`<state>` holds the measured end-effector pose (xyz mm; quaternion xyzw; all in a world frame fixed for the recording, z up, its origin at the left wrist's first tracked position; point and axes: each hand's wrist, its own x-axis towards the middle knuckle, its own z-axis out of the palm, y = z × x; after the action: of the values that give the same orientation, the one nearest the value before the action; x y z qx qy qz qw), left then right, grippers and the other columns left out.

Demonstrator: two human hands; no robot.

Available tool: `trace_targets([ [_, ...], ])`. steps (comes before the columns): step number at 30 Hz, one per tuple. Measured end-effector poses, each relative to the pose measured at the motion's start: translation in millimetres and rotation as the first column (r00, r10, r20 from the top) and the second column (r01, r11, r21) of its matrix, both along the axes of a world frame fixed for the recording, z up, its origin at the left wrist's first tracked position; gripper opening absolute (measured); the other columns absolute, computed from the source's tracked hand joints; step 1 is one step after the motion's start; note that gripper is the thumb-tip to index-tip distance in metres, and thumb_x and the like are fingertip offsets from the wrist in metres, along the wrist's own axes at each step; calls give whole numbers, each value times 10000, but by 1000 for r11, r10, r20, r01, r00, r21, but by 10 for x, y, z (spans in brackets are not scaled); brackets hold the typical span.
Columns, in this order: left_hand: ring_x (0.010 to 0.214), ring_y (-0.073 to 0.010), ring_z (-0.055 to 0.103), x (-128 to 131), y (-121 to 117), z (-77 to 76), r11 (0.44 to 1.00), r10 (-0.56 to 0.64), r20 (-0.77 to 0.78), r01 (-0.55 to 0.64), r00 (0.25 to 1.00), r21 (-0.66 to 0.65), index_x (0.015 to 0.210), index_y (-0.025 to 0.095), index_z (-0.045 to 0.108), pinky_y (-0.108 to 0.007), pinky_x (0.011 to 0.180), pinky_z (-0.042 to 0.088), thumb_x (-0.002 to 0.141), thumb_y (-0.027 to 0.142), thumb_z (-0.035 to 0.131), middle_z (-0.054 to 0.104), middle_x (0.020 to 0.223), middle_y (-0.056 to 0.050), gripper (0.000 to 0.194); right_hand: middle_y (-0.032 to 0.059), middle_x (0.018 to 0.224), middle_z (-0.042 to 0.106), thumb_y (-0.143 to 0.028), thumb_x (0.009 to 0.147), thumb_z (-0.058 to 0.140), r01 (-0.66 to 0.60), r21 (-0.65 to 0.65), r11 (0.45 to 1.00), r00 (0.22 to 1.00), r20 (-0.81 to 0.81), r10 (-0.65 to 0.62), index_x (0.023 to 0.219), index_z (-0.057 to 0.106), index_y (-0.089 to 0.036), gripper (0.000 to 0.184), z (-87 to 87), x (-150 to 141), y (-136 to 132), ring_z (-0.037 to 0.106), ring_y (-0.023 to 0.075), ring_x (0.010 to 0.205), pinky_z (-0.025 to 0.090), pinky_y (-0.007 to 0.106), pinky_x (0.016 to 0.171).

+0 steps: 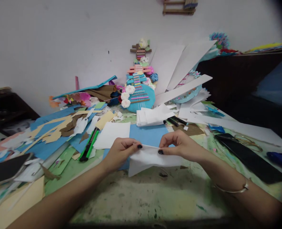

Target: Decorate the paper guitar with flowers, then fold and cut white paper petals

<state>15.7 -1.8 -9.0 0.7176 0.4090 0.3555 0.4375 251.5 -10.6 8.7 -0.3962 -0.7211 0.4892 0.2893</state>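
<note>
A sheet of white paper [152, 159] is held between both hands just above the table's front part, its top edge bent or folded over. My left hand [123, 151] pinches that edge at the left, thumb on the near side. My right hand [179, 146] pinches the same edge farther right, fingers curled behind it. Beneath and behind the sheet lies blue paper [148, 133]. A stack of white paper pieces [152, 116] rests on the blue paper's far edge, and another white sheet [114, 135] lies left of it.
A green and black cutter [90, 144] lies at left among paper scraps [57, 130]. Dark pens [175, 121] are behind my right hand. At right are a long black object [248, 156] and scissors [247, 141]. A blue paper instrument [142, 97] with white flowers leans against the wall.
</note>
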Motion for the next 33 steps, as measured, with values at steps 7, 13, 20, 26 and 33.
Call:
trace_targets([
  [7,526,-95,435,21,-10,2,999,-13,-30,14,999,32,648,138,677,-185,489,333,765,379,580,551,541,1,285,1,621,606,-216,683,666,46,53,998,998,-37,-44,653,622,-140,93,-16,-20,-3,518,88,578,387,204,547],
  [13,542,-114,470,-31,23,23,992,118,-21,-117,993,50,635,130,697,-202,503,352,731,398,626,588,550,-18,293,29,684,656,-358,687,701,9,34,999,997,77,-11,754,672,-141,228,22,71,46,557,113,609,410,219,547],
  [20,565,-94,442,-137,165,53,956,197,-5,-191,980,222,676,173,748,-201,499,325,728,352,658,527,570,-7,207,13,613,637,-348,683,703,64,99,993,993,92,-73,680,714,-154,194,94,248,123,510,96,550,379,217,504],
  [26,386,-57,361,-160,215,17,971,229,63,-224,971,-84,823,133,754,-185,380,285,675,409,702,473,392,28,318,-20,406,548,-381,678,707,329,-38,944,932,-150,-330,790,710,-132,273,-4,166,143,414,69,346,307,204,365],
  [33,625,-149,635,2,630,371,979,203,318,-181,926,-98,887,102,722,-250,546,512,637,390,739,714,793,-115,382,101,810,718,-434,703,691,430,-7,903,795,-471,-382,833,655,-134,329,231,19,410,683,188,744,555,312,703],
])
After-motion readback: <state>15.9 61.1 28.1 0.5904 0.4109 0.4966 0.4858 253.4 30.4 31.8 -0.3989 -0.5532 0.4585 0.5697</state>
